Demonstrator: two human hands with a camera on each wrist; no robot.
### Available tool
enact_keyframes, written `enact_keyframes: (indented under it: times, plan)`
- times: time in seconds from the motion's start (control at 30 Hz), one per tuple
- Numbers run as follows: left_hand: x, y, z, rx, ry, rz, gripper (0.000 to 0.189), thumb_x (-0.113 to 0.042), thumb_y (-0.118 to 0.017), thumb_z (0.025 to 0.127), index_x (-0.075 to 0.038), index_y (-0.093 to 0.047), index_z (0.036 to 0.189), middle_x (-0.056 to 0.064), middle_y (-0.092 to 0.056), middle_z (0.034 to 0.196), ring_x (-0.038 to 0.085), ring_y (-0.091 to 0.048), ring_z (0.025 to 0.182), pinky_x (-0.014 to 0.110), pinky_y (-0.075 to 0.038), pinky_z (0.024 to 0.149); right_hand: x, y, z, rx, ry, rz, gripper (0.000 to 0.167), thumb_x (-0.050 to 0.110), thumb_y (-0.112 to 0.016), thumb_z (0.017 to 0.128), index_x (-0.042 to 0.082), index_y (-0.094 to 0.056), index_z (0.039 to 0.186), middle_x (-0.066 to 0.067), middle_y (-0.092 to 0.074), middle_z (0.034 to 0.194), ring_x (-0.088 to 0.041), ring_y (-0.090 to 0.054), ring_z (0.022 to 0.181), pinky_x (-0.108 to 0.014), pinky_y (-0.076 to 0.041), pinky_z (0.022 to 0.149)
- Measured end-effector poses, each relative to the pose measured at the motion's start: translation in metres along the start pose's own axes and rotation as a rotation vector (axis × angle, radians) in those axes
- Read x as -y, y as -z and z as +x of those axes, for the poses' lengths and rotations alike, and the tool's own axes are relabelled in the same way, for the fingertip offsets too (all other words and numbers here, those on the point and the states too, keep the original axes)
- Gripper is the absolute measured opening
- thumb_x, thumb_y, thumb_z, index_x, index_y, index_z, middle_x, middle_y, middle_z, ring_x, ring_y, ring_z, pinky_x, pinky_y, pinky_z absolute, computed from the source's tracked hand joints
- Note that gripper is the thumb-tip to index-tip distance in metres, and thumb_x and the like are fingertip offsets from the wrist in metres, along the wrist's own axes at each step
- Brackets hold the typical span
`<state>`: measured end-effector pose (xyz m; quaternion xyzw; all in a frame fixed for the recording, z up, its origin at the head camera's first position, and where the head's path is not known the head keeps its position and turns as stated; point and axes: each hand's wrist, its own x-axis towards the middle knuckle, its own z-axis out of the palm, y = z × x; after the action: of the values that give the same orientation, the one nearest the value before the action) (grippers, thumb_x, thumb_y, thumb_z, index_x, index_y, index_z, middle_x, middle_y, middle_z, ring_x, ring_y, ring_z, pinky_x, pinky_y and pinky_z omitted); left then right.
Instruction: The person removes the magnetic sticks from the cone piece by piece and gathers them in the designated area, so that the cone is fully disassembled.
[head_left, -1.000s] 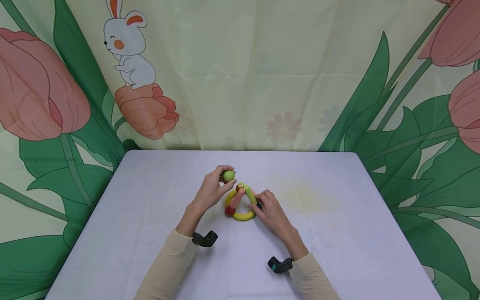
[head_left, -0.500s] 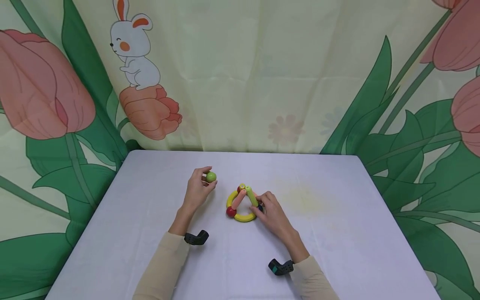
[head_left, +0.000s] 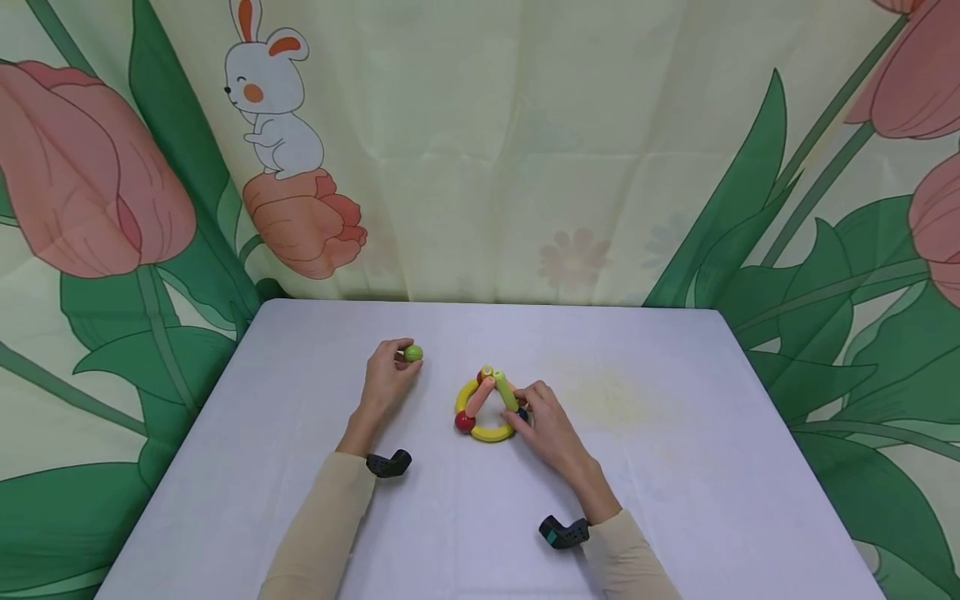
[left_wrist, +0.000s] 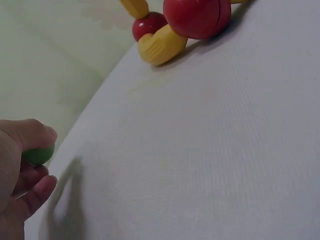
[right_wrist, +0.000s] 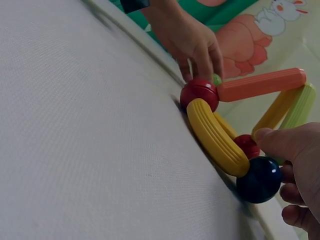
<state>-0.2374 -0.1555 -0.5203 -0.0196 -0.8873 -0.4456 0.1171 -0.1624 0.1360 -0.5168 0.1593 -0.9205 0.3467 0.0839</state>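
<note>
Pinching the green ball (head_left: 413, 353), the left hand (head_left: 383, 382) sits at ten o'clock from the rod frame (head_left: 480, 397), which the right hand (head_left: 548, 427), its grip holding the three o'clock side, could topple by tugging.

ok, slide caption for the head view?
Left hand holds a green ball; right hand holds a rod-and-ball frame on the white table.

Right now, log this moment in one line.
Left hand: pinches green ball | right hand: grips light green stick | structure: on white table, no ball on top
</note>
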Motion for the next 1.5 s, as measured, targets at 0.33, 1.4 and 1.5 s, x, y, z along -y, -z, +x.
enact_keyframes:
  times: [0.33,1.4,1.5]
  plan:
    - [0.011,-0.003,0.004,0.015,0.047,0.011,0.045,-0.01,-0.072,0.089,0.003,-0.059,0.13,0.02,-0.061,0.115,0.03,-0.062,0.1,0.04,-0.055,0.086,-0.003,-0.001,0.0,-0.005,-0.002,-0.019,0.036,0.024,-0.078,0.088,0.004,-0.068,0.116,-0.001,-0.057,0.1,-0.013,-0.058,0.094,-0.032,-0.056,0.083]
    - [0.013,-0.005,0.002,-0.008,0.035,0.011,0.047,-0.011,-0.071,0.088,0.002,-0.059,0.131,0.02,-0.06,0.115,0.029,-0.06,0.096,0.038,-0.052,0.082,-0.006,0.0,0.001,-0.005,0.003,-0.016,0.038,0.028,-0.078,0.088,0.007,-0.067,0.118,0.0,-0.057,0.102,-0.013,-0.059,0.097,-0.033,-0.057,0.087]
    - [0.013,-0.005,0.001,-0.004,0.038,0.01,0.048,-0.012,-0.071,0.088,0.001,-0.059,0.132,0.02,-0.06,0.116,0.029,-0.06,0.096,0.039,-0.052,0.083,-0.006,0.0,0.0,-0.007,0.004,-0.016,0.039,0.027,-0.079,0.087,0.006,-0.067,0.118,0.0,-0.057,0.102,-0.013,-0.058,0.097,-0.033,-0.057,0.086]
